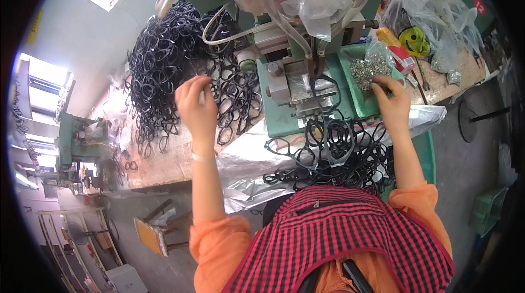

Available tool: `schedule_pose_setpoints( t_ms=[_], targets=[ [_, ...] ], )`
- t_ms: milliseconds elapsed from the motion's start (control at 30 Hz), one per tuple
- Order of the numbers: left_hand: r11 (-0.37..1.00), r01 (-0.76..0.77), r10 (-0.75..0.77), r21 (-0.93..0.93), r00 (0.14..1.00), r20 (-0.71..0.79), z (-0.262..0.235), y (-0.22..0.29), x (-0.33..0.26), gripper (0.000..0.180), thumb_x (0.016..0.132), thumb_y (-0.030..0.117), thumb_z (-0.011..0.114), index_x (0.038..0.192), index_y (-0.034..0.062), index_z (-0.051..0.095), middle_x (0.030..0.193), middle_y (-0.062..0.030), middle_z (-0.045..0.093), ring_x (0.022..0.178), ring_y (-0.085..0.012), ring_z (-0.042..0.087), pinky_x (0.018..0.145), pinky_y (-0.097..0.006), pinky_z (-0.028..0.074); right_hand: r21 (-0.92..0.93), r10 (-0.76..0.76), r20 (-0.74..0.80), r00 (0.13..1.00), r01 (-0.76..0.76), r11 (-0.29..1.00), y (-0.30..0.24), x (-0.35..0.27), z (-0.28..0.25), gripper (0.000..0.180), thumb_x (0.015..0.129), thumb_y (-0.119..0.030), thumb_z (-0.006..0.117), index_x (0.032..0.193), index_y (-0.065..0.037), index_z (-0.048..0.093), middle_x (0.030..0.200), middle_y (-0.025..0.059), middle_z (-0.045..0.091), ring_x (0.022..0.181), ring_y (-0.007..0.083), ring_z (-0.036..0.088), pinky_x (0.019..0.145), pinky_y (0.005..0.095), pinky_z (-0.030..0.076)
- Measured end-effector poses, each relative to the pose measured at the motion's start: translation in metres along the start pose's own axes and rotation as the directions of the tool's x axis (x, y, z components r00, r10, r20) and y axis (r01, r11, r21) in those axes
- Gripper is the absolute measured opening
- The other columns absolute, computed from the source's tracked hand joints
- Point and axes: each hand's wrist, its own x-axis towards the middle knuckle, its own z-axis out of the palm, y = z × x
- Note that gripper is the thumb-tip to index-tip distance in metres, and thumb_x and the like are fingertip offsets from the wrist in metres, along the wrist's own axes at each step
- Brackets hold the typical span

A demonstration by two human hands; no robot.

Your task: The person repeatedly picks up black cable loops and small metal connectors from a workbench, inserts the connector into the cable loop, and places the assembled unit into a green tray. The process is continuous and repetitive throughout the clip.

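My left hand (196, 108) is raised beside the big heap of black eyeglass frames (164, 57). Its fingers are bent together, slightly blurred, and whatever they hold is hidden. On the right, my right hand (392, 101) reaches into a green tray (358, 104), thumb and forefinger close together at a pile of small metal parts (367, 71). Whether a part is between them is too small to see. Between my hands stands a green bench machine (284, 123) with a metal fixture (306, 82). A dark eyeglass frame (334, 95) sits at the fixture, under the machine's head.
More black frames (350, 151) lie tangled before me, by silver foil sheeting (240, 167) over the table edge. Clear plastic bags (432, 14) and a yellow tape measure (414, 41) lie back right. A stool (150, 235) stands lower left, a fan (467, 120) at right.
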Motion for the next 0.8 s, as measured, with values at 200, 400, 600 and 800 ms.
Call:
schedule_pose_setpoints(
  t_ms=[200,400,600,800],
  targets=[
    [0.912,0.302,-0.4,0.279,0.807,0.435,0.12,-0.113,-0.024,0.033,0.081,0.033,0.079,0.104,0.0112,0.074,0.095,-0.0129,0.071,0.089,-0.0347,0.069,0.079,-0.043,0.054,0.033,0.01,0.024,1.0,-0.011,0.999,-0.004,0.009,0.024,0.014,0.088,-0.008,0.073,0.101,-0.003,0.076,0.097,0.0107,0.075,0.087,0.0213,0.069,0.079,0.0315,0.053],
    [0.968,0.246,-0.251,0.054,0.931,0.266,0.041,-0.074,-0.015,0.02,0.092,0.016,0.068,0.109,0.008,0.076,0.106,-0.0112,0.074,0.096,-0.0304,0.071,0.084,-0.039,0.055,-0.235,-0.151,-0.123,0.981,0.119,0.965,0.019,-0.014,-0.029,0.011,0.082,-0.005,0.076,0.093,-0.004,0.075,0.094,0.012,0.073,0.091,0.031,0.068,0.084,0.0376,0.052],
    [0.772,0.456,-0.568,0.443,0.808,0.157,-0.018,-0.096,-0.102,0.021,0.091,0.019,0.066,0.105,0.0065,0.077,0.095,-0.0189,0.074,0.086,-0.0376,0.071,0.076,-0.046,0.055,-0.256,-0.028,-0.172,0.985,-0.017,0.966,0.023,-0.044,-0.073,0.012,0.081,-0.004,0.075,0.093,-0.003,0.074,0.095,0.0107,0.073,0.093,0.0291,0.068,0.086,0.037,0.051],
    [0.856,0.506,-0.482,-0.104,0.855,0.189,0.043,-0.027,-0.103,0.019,0.097,0.008,0.06,0.111,-0.0009,0.069,0.099,-0.0201,0.073,0.092,-0.0366,0.069,0.082,-0.041,0.054,0.216,-0.186,0.175,0.967,0.146,0.965,-0.066,0.005,-0.026,0.012,0.081,-0.005,0.075,0.093,-0.002,0.074,0.095,0.0098,0.073,0.094,0.0249,0.068,0.088,0.0343,0.051]
  ],
)
